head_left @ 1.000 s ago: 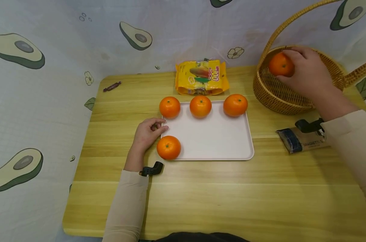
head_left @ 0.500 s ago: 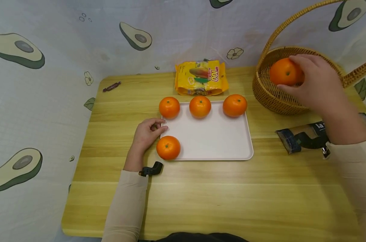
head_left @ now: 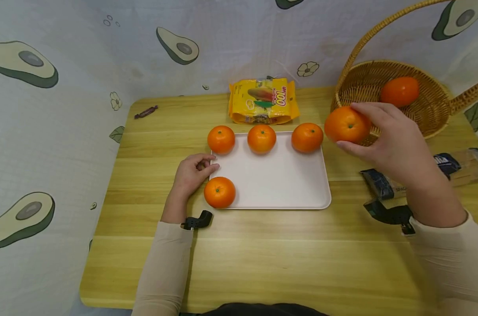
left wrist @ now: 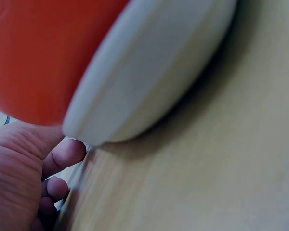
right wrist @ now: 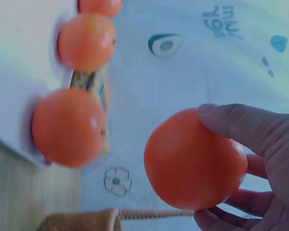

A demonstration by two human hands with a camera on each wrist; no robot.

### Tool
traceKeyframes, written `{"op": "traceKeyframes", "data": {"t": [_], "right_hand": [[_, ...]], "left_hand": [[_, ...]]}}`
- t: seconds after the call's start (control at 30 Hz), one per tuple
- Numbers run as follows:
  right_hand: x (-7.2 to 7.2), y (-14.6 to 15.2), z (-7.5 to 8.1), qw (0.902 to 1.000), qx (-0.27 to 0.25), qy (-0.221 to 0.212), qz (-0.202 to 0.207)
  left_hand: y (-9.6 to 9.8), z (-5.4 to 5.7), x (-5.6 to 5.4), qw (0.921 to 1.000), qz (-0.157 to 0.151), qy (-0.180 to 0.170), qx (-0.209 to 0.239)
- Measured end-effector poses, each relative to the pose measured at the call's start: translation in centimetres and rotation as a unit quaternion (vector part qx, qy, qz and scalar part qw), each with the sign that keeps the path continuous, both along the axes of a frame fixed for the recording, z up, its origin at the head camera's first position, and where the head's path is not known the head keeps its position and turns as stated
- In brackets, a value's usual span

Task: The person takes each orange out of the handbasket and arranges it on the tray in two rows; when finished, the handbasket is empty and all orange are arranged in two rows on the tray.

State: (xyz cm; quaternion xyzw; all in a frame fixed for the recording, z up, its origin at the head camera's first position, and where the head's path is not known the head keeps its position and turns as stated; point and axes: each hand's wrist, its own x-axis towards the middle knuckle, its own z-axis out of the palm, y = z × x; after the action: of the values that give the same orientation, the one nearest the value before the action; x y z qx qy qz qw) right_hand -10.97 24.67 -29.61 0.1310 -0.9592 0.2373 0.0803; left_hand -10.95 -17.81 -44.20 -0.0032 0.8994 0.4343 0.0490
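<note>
Right grip [head_left: 397, 147] pinches orange [head_left: 346, 125] between thumb [head_left: 356, 149] and fingers [head_left: 375, 112].

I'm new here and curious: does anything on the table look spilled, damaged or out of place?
Nothing looks spilled or damaged. Mildly odd: what looks like a wrapped candy lies alone near the far left corner of the table, well apart from the white tray.

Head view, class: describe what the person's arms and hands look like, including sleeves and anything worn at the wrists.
The left sleeve and right sleeve are plain beige, with no visible markings. The left hand and right hand are bare. The left wrist device and right wrist device are black and angular; no cables show.
</note>
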Motion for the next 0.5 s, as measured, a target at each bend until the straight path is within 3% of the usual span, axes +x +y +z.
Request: {"op": "traceKeyframes", "data": {"t": [0.23,0.5], "right_hand": [[1.8,-3.0,-1.5,0.9977,-0.026,-0.028,0.057],[2.7,-6.3,-4.1,0.9877,-0.042,-0.083,0.126]], "left_hand": [[0.0,0.1,-0.1,1.0,-0.002,0.002,-0.003],[0.0,0.1,0.0,1.0,-0.002,0.003,0.002]]}}
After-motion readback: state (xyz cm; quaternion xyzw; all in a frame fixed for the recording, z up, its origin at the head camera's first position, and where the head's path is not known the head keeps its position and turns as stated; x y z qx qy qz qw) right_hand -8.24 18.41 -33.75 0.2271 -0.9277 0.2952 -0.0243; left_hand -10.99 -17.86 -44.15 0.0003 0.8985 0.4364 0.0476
